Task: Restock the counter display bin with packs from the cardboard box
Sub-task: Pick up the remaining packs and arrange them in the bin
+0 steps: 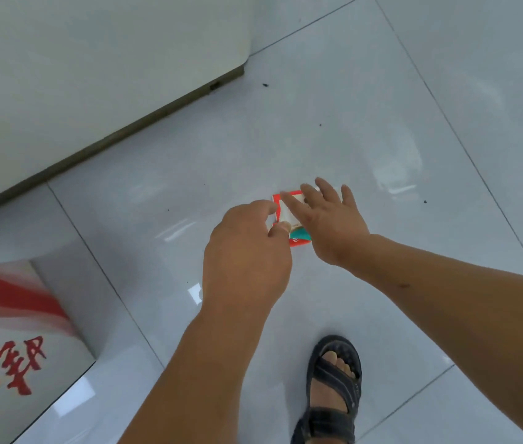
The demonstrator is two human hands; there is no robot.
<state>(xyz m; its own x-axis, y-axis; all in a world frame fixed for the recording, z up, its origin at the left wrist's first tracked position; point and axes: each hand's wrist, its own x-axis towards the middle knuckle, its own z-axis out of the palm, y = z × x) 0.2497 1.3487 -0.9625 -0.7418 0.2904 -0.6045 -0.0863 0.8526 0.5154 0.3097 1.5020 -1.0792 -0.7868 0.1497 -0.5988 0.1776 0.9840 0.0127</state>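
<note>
A small red, white and teal pack (298, 238) sits low over the glossy pale grey tiled floor (381, 107), near the middle of the view, and both hands meet on it. The left hand (247, 251) comes in from below with its fingers curled. Its thumb and forefinger pinch the pack's near-left edge, and the back of the hand hides much of that side. The right hand (327, 219) reaches across from the right with its fingers straight and spread. Its forefinger lies along the top of the pack and the other fingers fan out past the far edge, gripping nothing. It is not possible to tell whether the pack rests on the tiles or is already lifted a little off them. The white cardboard box with red characters (13, 347) stands on the floor at the lower left, well apart from the pack and partly cut off by the frame. A white cabinet base with a dark plinth (77, 75) runs across the upper left. A foot in a black strapped sandal (333, 379) stands on the tiles below the hands.
</note>
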